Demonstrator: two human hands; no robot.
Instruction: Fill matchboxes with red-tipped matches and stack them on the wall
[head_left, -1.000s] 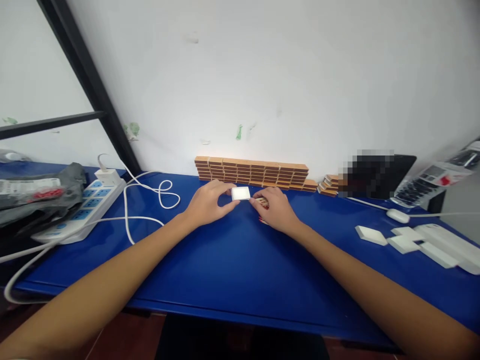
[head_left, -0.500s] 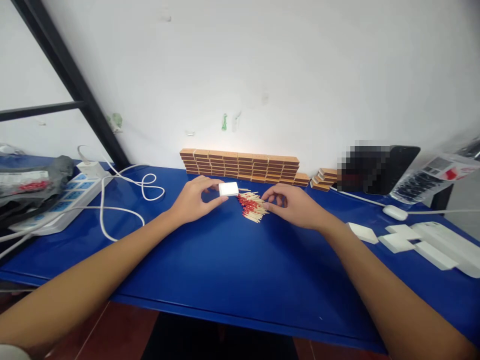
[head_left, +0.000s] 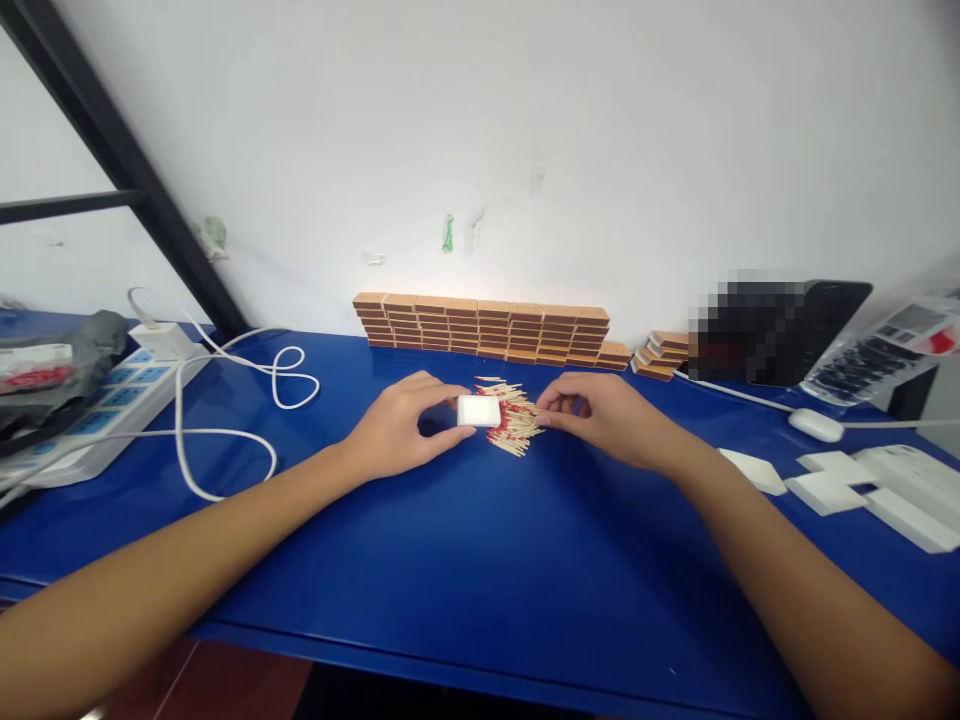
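My left hand (head_left: pixel 401 428) grips a small white matchbox tray (head_left: pixel 478 410) between thumb and fingers, just above the blue table (head_left: pixel 465 560). A loose pile of red-tipped matches (head_left: pixel 514 420) lies right beside the tray. My right hand (head_left: pixel 606 415) sits at the pile's right edge, fingers curled and pinched at the matches; what they hold is too small to make out.
A wall of stacked brown matchboxes (head_left: pixel 484 330) runs along the back, with a smaller stack (head_left: pixel 660 356) to its right. White box parts (head_left: pixel 840 485) lie at right, near a mouse (head_left: pixel 815 425). A power strip (head_left: pixel 112 395) and white cable (head_left: pixel 225 440) occupy the left.
My right hand lifted off the matches, uncovering the pile, then settled at its right edge. My left hand brought the white tray down next to the pile.
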